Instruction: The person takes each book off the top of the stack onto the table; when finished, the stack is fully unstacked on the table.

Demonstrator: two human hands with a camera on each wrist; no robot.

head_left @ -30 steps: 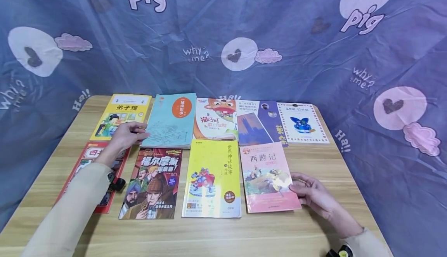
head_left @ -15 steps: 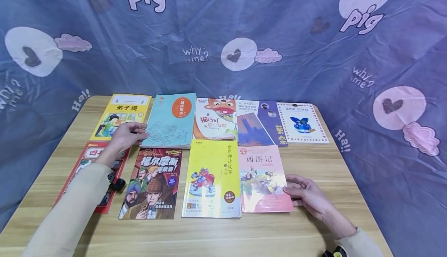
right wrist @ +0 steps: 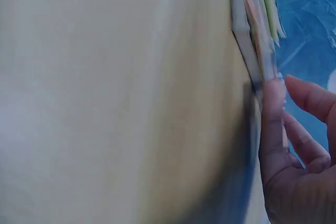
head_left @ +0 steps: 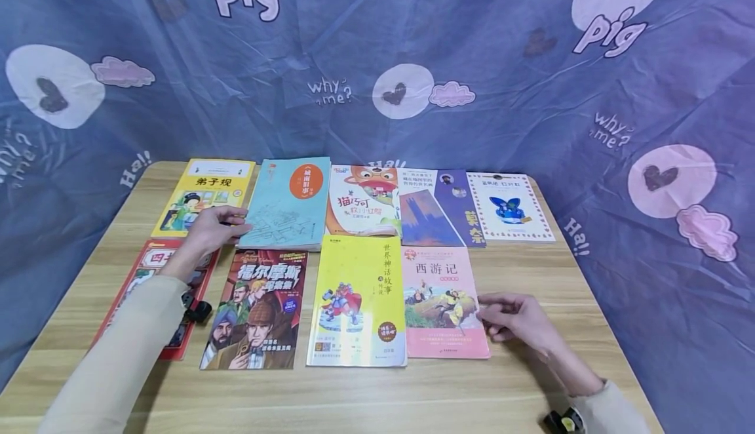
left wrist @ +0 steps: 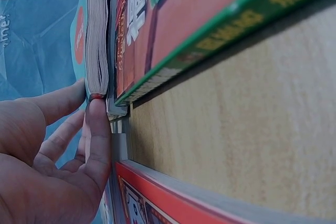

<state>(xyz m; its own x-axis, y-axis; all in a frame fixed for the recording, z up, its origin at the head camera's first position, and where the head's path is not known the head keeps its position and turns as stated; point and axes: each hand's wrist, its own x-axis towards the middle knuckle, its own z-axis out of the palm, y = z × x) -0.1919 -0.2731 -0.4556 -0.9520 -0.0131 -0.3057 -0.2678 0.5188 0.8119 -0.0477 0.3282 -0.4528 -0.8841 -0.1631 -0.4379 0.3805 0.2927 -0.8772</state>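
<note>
My left hand [head_left: 217, 232] pinches the lower left corner of a teal book [head_left: 284, 204] with an orange oval; in the left wrist view the thumb lies on its cover side and the index finger [left wrist: 98, 129] at its end. A pink book [head_left: 446, 303] lies flat at the front right, against a yellow book [head_left: 360, 303]. At the pink book's right edge is my right hand [head_left: 519, 326], thumb and fingers loosely parted. In the blurred right wrist view, the index finger [right wrist: 273, 124] meets the book edge and the thumb [right wrist: 310, 95] stands just off the cover.
A dark comic-style book [head_left: 255, 313] and a red book [head_left: 191, 339] lie front left. Along the back are a yellow book [head_left: 203, 198], a cat-cover book [head_left: 364, 201], overlapping purple books [head_left: 454, 208] and a white-bordered book [head_left: 510, 208]. Blue printed cloth [head_left: 377, 40] hangs behind the wooden table [head_left: 354, 401].
The pink book has slid left and straightened beside the yellow book. My right hand has moved left with it, and its thumb has come off the cover. The left hand stays put.
</note>
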